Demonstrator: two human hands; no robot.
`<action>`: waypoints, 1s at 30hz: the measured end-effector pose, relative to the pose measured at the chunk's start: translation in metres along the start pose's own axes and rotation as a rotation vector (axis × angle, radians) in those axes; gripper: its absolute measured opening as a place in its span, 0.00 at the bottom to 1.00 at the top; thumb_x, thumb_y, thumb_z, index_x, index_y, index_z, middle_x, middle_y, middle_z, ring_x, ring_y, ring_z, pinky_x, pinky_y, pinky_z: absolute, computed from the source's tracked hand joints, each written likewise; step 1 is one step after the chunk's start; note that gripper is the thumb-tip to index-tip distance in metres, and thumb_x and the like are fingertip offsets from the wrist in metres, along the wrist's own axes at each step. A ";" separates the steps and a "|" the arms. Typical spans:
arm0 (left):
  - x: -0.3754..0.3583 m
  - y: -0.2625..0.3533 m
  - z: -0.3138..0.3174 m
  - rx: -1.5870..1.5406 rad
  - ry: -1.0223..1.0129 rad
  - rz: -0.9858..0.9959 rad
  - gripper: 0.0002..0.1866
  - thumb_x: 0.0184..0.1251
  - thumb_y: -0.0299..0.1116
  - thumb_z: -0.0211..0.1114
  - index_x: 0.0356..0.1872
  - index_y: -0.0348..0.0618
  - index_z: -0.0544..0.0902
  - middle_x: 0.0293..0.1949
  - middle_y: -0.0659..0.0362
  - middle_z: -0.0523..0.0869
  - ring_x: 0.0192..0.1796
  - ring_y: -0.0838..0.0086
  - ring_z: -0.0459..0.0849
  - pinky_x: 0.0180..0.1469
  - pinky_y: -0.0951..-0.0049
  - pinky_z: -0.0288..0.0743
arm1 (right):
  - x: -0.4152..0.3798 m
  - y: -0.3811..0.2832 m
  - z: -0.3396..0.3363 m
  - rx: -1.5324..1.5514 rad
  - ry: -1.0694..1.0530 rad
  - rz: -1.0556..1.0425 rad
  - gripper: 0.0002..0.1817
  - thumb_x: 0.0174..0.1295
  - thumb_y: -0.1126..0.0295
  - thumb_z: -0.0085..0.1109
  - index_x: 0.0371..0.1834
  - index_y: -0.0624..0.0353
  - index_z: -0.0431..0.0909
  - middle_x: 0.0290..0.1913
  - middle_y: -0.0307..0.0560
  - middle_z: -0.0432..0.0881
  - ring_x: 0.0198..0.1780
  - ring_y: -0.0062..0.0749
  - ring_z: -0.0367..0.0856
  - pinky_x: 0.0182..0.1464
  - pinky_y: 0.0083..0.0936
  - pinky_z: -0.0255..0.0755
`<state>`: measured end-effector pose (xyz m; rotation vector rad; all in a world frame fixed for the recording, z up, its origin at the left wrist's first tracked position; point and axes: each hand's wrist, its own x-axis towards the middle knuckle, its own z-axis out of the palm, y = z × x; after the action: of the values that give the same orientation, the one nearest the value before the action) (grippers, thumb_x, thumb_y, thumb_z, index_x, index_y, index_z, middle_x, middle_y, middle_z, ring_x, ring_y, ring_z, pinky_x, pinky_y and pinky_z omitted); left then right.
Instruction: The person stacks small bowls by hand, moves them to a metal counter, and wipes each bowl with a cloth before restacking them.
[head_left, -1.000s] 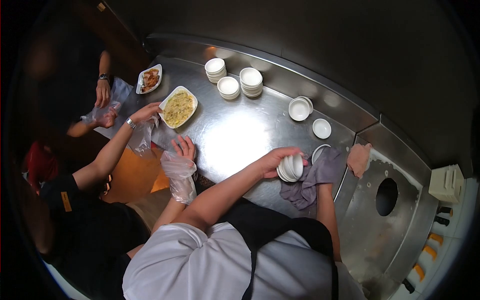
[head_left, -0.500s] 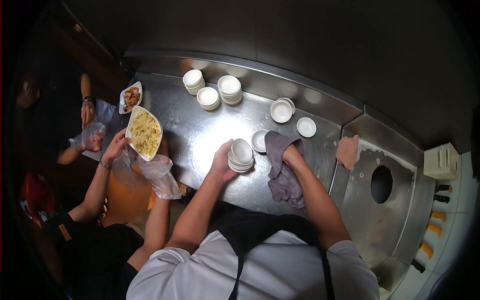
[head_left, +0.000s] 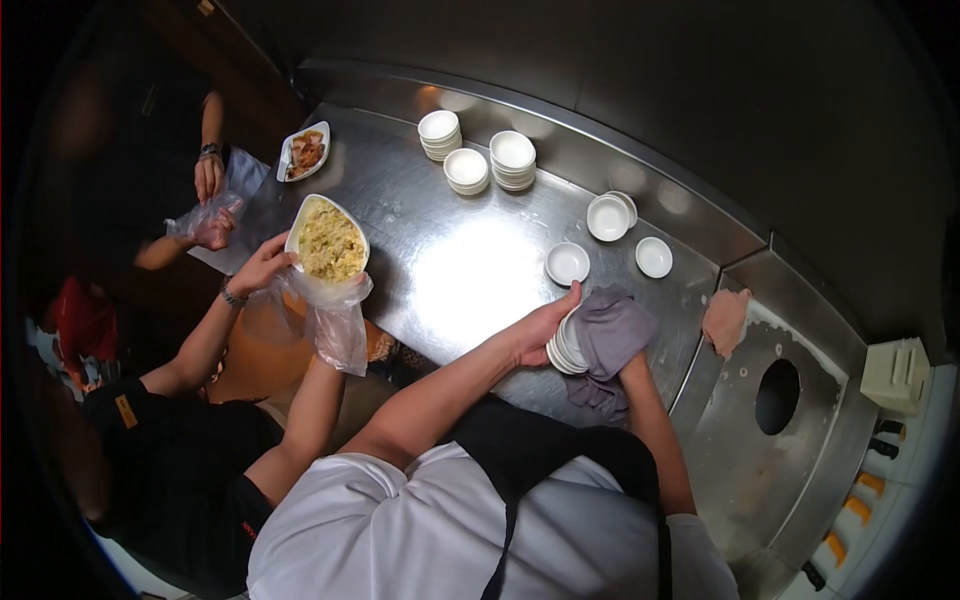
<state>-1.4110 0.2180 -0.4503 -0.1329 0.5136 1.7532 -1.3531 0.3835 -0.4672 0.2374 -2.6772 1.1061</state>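
Note:
My left hand (head_left: 541,332) grips a stack of small white bowls (head_left: 566,352) tilted on its side, with the thumb along the rim. A grey-purple cloth (head_left: 612,322) covers the mouth of the top bowl. Behind that cloth is my right hand (head_left: 634,369), its fingers mostly hidden in the folds. Just beyond my hands a single white bowl (head_left: 567,264) sits on the steel counter (head_left: 400,220). Two overlapping bowls (head_left: 608,217) and another lone bowl (head_left: 654,257) lie farther back to the right.
Several stacked white bowls (head_left: 512,160) stand along the back ledge. At left, a co-worker holds a plate of fried rice (head_left: 332,243) with a plastic bag under it; another person's hands are behind. A dish of meat (head_left: 305,152) sits nearby. A pink cloth (head_left: 726,322) lies beside the sink (head_left: 735,440).
My left hand has moved right with the bowl stack and tipped it toward the cloth. My right hand has brought the cloth against the top bowl. The view has shifted.

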 end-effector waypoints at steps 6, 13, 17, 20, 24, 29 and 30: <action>0.003 0.001 -0.012 0.051 0.014 0.029 0.36 0.75 0.59 0.43 0.67 0.36 0.68 0.63 0.49 0.76 0.64 0.63 0.76 0.68 0.61 0.68 | -0.006 0.010 0.010 0.226 0.133 0.071 0.21 0.54 0.63 0.63 0.48 0.62 0.76 0.44 0.56 0.80 0.44 0.51 0.79 0.49 0.39 0.72; -0.009 0.015 -0.001 0.241 0.146 0.020 0.33 0.74 0.59 0.48 0.59 0.37 0.74 0.54 0.51 0.83 0.55 0.65 0.83 0.59 0.63 0.77 | 0.004 -0.005 0.013 -0.052 0.238 0.095 0.15 0.56 0.60 0.59 0.40 0.59 0.78 0.39 0.56 0.81 0.43 0.53 0.80 0.45 0.41 0.74; -0.027 0.025 -0.019 0.047 0.202 0.153 0.25 0.73 0.53 0.47 0.39 0.38 0.79 0.42 0.43 0.86 0.45 0.56 0.86 0.51 0.56 0.80 | 0.015 0.024 0.011 -0.448 0.174 0.170 0.13 0.56 0.62 0.54 0.39 0.59 0.78 0.42 0.58 0.82 0.41 0.55 0.82 0.42 0.45 0.76; -0.042 0.040 -0.027 -0.059 0.295 0.283 0.20 0.63 0.45 0.51 0.41 0.36 0.79 0.44 0.42 0.84 0.47 0.51 0.85 0.55 0.49 0.78 | 0.032 0.030 0.007 -0.386 0.016 0.051 0.12 0.53 0.63 0.56 0.33 0.61 0.79 0.38 0.61 0.83 0.39 0.56 0.82 0.42 0.45 0.76; -0.051 0.050 -0.048 -0.103 0.154 0.260 0.22 0.60 0.37 0.54 0.51 0.31 0.77 0.52 0.37 0.81 0.57 0.46 0.81 0.60 0.49 0.77 | 0.061 0.040 0.028 -0.362 -0.296 -0.023 0.10 0.52 0.66 0.57 0.26 0.62 0.80 0.32 0.63 0.82 0.38 0.57 0.83 0.43 0.44 0.77; -0.050 0.046 -0.043 -0.134 0.024 0.205 0.28 0.73 0.53 0.50 0.58 0.36 0.73 0.53 0.39 0.80 0.56 0.48 0.81 0.54 0.45 0.80 | 0.054 0.065 0.056 -0.159 -0.061 0.045 0.11 0.51 0.64 0.58 0.26 0.63 0.78 0.31 0.62 0.82 0.37 0.56 0.82 0.40 0.43 0.76; -0.049 0.044 -0.046 -0.140 -0.013 0.203 0.30 0.73 0.55 0.49 0.59 0.37 0.73 0.53 0.40 0.80 0.56 0.48 0.81 0.53 0.45 0.81 | 0.048 0.080 0.057 -0.363 -0.184 0.020 0.13 0.50 0.63 0.59 0.30 0.63 0.78 0.32 0.61 0.81 0.36 0.53 0.82 0.38 0.44 0.74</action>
<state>-1.4493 0.1484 -0.4619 -0.1727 0.4049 1.9874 -1.4273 0.3963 -0.5470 0.2565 -2.9845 0.6089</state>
